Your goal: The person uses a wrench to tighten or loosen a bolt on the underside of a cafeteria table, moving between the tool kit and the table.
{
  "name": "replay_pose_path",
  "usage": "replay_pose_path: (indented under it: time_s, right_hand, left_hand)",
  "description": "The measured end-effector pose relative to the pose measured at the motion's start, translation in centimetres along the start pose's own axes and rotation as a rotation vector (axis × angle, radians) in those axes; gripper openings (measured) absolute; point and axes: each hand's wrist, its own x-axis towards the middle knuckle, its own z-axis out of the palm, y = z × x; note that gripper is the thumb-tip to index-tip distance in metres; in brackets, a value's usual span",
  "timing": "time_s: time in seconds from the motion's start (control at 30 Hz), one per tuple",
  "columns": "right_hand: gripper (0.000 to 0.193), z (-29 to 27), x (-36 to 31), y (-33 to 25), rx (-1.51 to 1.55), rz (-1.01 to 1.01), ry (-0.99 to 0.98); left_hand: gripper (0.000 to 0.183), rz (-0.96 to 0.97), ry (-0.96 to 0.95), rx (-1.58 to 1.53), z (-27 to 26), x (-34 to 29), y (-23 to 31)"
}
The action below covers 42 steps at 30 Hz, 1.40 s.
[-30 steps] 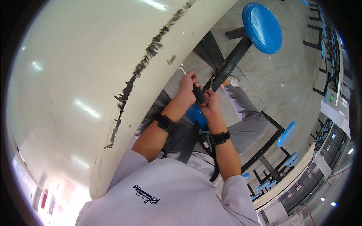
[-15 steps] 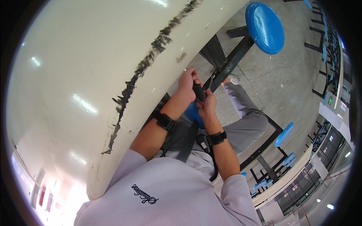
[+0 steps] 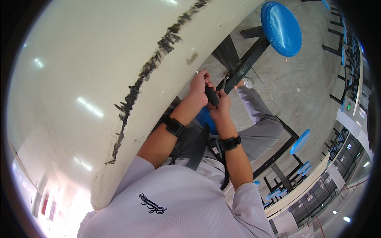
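My left hand [image 3: 198, 89] is wrapped round a short black cylinder with a rounded end [image 3: 211, 96], which looks like a handle or a grip. The fingers of my right hand [image 3: 222, 105] are closed against the cylinder's lower side. A thin metallic piece [image 3: 224, 82] shows just above the right fingertips, in front of the bench frame. Whether the right hand holds it, I cannot tell. Both hands are close together beside the edge of a cream-coloured table [image 3: 79, 71], over my lap. A dark strap device sits on each wrist.
Black stains and scuffs run along the tabletop. A black metal frame [image 3: 250, 55] carries a round blue seat [image 3: 281, 28] beyond my hands. Part of another blue seat [image 3: 206, 119] shows beneath my forearms. More blue seats and tables line the right, over a grey floor [image 3: 285, 87].
Both hands have shifted very slightly, and the right hand has turned a little around the black cylinder. The left hand keeps its grip. The whole view has moved slightly.
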Motion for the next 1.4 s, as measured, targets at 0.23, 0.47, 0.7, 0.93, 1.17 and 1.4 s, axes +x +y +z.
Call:
replay_pose_path:
  time_s: [0.23, 0.47, 0.7, 0.93, 1.17, 1.4]
  right_hand:
    - [0.021, -0.4, 0.5, 0.3, -0.014, -0.008, 0.0]
    - [0.021, -0.3, -0.5, 0.0, -0.082, -0.04, -0.01]
    - [0.02, -0.3, -0.4, -0.3, -0.043, -0.016, 0.023]
    - [0.02, -0.9, 0.9, -0.1, -0.013, -0.041, -0.03]
    - [0.021, 0.4, 2.4, 1.6, -0.047, -0.123, 0.01]
    - [0.02, 1.4, 4.5, -2.9, 0.146, 0.078, 0.016]
  left_hand:
    - [0.017, 0.004, -0.01, 0.011, -0.1, 0.0, 0.0]
    - [0.017, 0.015, -0.009, 0.012, -0.2, 0.1, 0.2]
    - [0.017, -0.005, 0.002, -0.023, -0.1, 0.1, 0.1]
    - [0.016, 0.015, -0.013, -0.024, 0.2, -0.3, 0.2]
    - [0.017, -0.023, 0.015, -0.056, 0.2, -0.2, 0.2]
    - [0.018, -0.024, 0.003, -0.036, -0.1, -0.2, 0.3]
